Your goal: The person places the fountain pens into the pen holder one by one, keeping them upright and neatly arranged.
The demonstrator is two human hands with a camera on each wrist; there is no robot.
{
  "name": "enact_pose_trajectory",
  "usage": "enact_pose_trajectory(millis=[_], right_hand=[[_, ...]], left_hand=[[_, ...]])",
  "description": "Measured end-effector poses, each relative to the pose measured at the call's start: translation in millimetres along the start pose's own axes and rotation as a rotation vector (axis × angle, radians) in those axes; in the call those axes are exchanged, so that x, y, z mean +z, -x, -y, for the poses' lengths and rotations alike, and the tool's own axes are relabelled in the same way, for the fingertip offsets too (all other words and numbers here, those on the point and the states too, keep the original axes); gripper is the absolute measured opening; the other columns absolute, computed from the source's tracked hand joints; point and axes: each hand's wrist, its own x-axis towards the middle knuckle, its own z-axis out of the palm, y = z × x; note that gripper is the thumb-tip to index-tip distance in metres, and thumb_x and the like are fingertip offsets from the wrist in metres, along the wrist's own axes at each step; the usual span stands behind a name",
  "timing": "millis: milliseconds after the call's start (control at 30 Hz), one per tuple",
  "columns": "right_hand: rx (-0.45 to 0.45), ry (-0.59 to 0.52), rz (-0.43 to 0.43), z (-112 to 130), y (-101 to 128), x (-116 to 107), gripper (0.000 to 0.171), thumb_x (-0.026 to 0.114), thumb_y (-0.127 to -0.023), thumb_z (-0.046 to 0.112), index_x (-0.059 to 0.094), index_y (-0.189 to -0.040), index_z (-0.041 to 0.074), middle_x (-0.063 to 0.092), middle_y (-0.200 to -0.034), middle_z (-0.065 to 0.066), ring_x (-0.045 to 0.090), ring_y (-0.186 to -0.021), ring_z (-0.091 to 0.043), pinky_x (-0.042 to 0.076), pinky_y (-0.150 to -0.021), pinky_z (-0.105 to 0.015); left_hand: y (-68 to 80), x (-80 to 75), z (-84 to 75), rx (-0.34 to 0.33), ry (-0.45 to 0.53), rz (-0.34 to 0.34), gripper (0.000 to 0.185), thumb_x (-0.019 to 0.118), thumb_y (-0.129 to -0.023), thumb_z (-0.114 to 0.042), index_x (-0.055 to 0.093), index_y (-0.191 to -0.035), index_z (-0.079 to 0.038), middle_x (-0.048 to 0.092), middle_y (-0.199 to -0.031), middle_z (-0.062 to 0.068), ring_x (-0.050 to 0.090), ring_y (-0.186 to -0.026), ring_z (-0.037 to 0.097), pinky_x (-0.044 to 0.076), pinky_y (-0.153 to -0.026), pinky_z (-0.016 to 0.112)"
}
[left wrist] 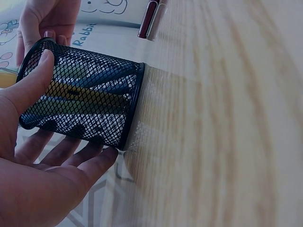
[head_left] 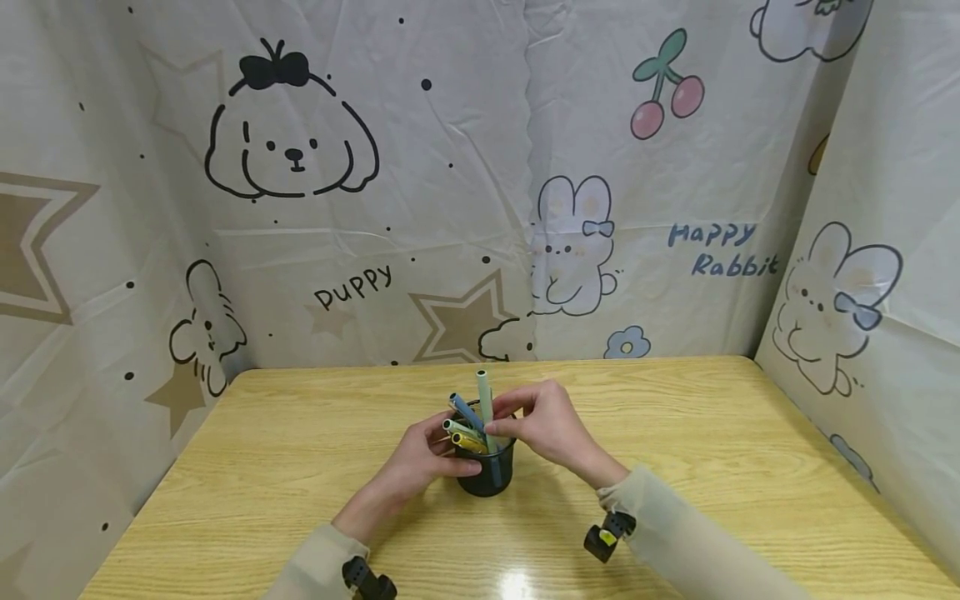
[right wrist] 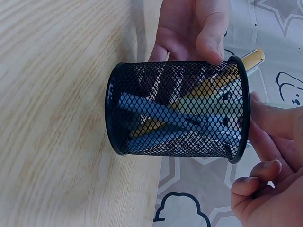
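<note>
A black mesh pen cup stands upright on the wooden table. My left hand holds it from the left, thumb on the near side and fingers round behind. In the cup lean a blue pen, a yellow pen and a pale green pen. Another light green pen stands almost vertical, and my right hand pinches it between thumb and fingers just above the rim. Through the mesh in the right wrist view, several pen barrels cross one another.
The wooden table has printed cloth hanging behind it and at both sides. A dark red stick-like thing beside a whitish one shows at the top of the left wrist view; its kind is unclear.
</note>
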Motion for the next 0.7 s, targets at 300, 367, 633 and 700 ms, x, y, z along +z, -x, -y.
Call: enact_pose_trajectory(millis=[300, 367, 633, 700], right_hand=[[0.012, 0.036, 0.015, -0.3, 1.0, 2.1, 0.015, 0.091, -0.085, 0.015, 0.085, -0.099, 0.013, 0.077, -0.085, 0.007, 0.046, -0.059, -0.013, 0.034, -0.052, -0.024], [0.012, 0.044, 0.017, 0.5, 1.6, 2.2, 0.015, 0.091, -0.085, 0.015, 0.085, -0.099, 0.013, 0.077, -0.085, 0.007, 0.047, -0.059, -0.012, 0.035, -0.052, -0.024], [0.006, 0.054, 0.024, -0.2, 2.8, 1.8, 0.016, 0.091, -0.086, 0.018, 0.085, -0.099, 0.013, 0.078, -0.087, 0.006, 0.048, -0.06, -0.013, 0.036, -0.052, -0.024], [0.007, 0.047, 0.029, -1.2, 3.2, 1.6, 0.016, 0.09, -0.086, 0.018, 0.085, -0.1, 0.012, 0.078, -0.087, 0.005, 0.048, -0.061, -0.013, 0.036, -0.052, -0.024]], left_hand=[[1.1, 0.0, -1.7, 0.001, 0.0, 0.006, 0.074, 0.087, -0.087, -0.002, 0.053, -0.153, -0.007, 0.063, -0.141, 0.014, 0.058, -0.134, 0.035, 0.048, -0.111, 0.046], [1.0, -0.2, -1.6, -0.005, 0.006, 0.004, 0.075, 0.087, -0.086, -0.002, 0.054, -0.153, -0.007, 0.063, -0.141, 0.014, 0.058, -0.134, 0.035, 0.049, -0.111, 0.046], [0.7, 0.5, -1.5, 0.003, 0.009, 0.004, 0.074, 0.087, -0.087, -0.002, 0.054, -0.153, -0.006, 0.063, -0.142, 0.015, 0.057, -0.135, 0.036, 0.048, -0.112, 0.047], [0.5, 0.3, -0.6, 0.002, 0.008, 0.006, 0.075, 0.087, -0.087, -0.002, 0.053, -0.153, -0.006, 0.063, -0.143, 0.015, 0.057, -0.135, 0.037, 0.048, -0.112, 0.047]])
